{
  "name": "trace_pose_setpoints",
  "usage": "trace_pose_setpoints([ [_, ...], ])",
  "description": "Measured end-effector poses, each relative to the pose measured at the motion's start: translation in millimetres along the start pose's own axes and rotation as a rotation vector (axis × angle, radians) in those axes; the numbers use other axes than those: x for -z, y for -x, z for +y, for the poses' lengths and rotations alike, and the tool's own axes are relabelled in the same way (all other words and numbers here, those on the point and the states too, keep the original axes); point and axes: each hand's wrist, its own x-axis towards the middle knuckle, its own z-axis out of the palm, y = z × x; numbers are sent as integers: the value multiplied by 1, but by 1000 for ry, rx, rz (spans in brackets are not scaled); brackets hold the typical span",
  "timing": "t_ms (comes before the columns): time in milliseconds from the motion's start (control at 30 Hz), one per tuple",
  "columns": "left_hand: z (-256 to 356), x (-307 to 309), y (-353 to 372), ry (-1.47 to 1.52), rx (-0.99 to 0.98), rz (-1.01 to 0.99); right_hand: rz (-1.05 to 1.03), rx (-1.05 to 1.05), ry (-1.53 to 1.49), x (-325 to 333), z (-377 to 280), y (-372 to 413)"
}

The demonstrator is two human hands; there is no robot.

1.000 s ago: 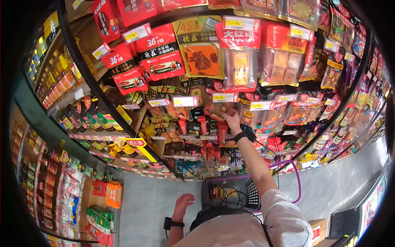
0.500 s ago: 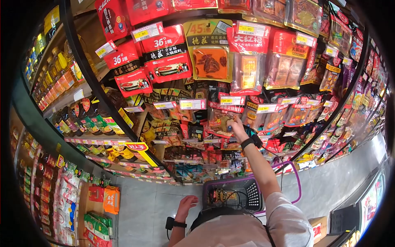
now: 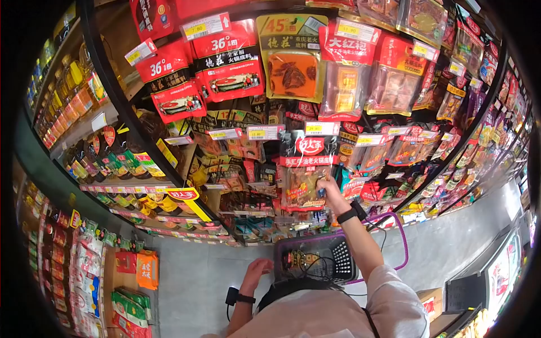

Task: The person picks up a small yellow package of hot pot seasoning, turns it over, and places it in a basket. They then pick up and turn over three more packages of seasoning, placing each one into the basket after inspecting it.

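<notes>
My right hand [image 3: 332, 196] grips the lower right edge of a hot pot base packet [image 3: 304, 183], which has a black top, a red logo and a see-through lower part. The packet hangs upright in front of the middle shelf row, just below a price tag [image 3: 321, 128]. My left hand [image 3: 257, 275] is low, beside the shopping basket [image 3: 278, 260], with loosely bent fingers and nothing in it. The basket is dark with a purple rim and handle, and a packet [image 3: 298, 259] lies inside it.
Above hang red hot pot base packets [image 3: 228, 59] and a gold one [image 3: 290, 56]. A black shelf post [image 3: 135, 118] separates them from oil bottles [image 3: 76, 73] on the left. Rice bags [image 3: 147, 269] stand lower left. Grey floor [image 3: 191, 281] surrounds the basket.
My right hand has taken hold of the black-topped packet and drawn it out from the shelf row towards me. My left hand stays low near the basket. The view has shifted slightly.
</notes>
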Motion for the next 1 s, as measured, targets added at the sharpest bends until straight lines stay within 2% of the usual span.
trace_pose_setpoints([
  [100, 2, -2, -3, 23, -4, -16, 66, -32, -4, -17, 18, 23],
  [267, 19, -14, -8, 123, -133, -36, -79, -275, 239, -19, 60, 49],
  [367, 48, -32, -4, 150, -281, -62, -138, -426, 201, -27, 78, 67],
  [433, 62, -44, -2, 82, -259, -125, -175, -367, 159, -42, 81, 81],
  [500, 78, -59, 2, 10, -290, -137, -239, -493, 119, -29, 106, 82],
  [600, 93, -72, 2, -60, -418, -77, -241, -381, 68, -52, 68, 105],
  [700, 115, -78, 10, -43, -391, 27, -376, -143, 157, -77, 19, 122],
  [800, 148, -93, 29, -37, -522, 9, -337, 19, 203, -90, -9, 134],
  [867, 176, -111, 42, -36, -662, 30, -311, 65, 135, -89, -8, 139],
  [1000, 200, -116, 54, -68, -660, 4, -285, 48, -64, -96, -20, 151],
])
